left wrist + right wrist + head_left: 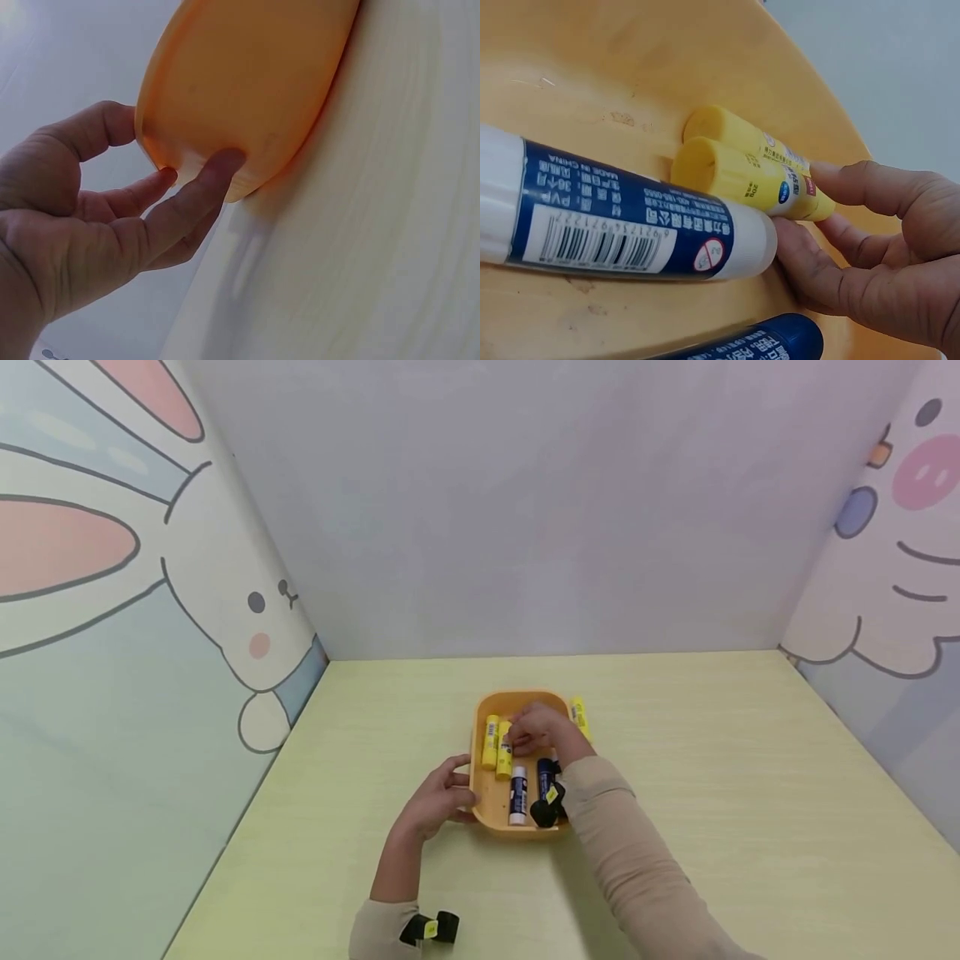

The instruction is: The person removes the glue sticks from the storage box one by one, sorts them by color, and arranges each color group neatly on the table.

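Observation:
An orange tray (491,810) holds two yellow glue sticks side by side, a white-and-navy glue stick (518,795) and a dark blue one (545,777). My right hand (534,727) reaches inside and pinches the inner yellow glue stick (769,184) between thumb and fingers; the other yellow stick (724,126) lies against it in the right wrist view. At the tray's left side, my left hand (438,797) holds the wall, its fingertips on the orange surface (240,82) in the left wrist view. My right wrist partly hides the tray's right side.
Another yellow glue stick (579,717) lies on the table just outside the tray's upper right edge. The pale table (712,760) meets a grey wall behind, with cartoon-printed panels at left and right.

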Demonstrator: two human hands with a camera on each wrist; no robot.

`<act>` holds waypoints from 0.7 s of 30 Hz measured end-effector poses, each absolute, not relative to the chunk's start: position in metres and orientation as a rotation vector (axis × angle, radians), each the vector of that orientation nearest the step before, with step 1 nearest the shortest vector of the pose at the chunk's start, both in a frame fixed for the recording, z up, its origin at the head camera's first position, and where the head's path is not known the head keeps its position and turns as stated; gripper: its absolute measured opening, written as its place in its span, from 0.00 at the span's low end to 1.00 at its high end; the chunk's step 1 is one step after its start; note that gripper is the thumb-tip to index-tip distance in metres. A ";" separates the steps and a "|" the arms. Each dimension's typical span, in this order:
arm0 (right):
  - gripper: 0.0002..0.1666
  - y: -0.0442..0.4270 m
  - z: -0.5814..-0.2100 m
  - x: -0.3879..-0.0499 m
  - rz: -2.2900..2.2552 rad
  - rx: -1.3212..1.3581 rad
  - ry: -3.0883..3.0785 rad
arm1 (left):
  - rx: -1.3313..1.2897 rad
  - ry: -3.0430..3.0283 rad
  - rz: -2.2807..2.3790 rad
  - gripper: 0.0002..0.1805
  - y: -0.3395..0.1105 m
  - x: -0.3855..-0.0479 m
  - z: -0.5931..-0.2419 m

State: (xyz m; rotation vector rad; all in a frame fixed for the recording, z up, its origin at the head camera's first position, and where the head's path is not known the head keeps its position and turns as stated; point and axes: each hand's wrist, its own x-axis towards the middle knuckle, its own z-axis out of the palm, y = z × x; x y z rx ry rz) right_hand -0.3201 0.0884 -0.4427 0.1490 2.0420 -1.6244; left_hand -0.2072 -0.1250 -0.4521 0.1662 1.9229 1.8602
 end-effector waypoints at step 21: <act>0.18 0.083 -0.443 -0.318 -1.657 0.161 2.057 | 0.161 1.919 1.862 0.38 -0.124 -0.205 -0.449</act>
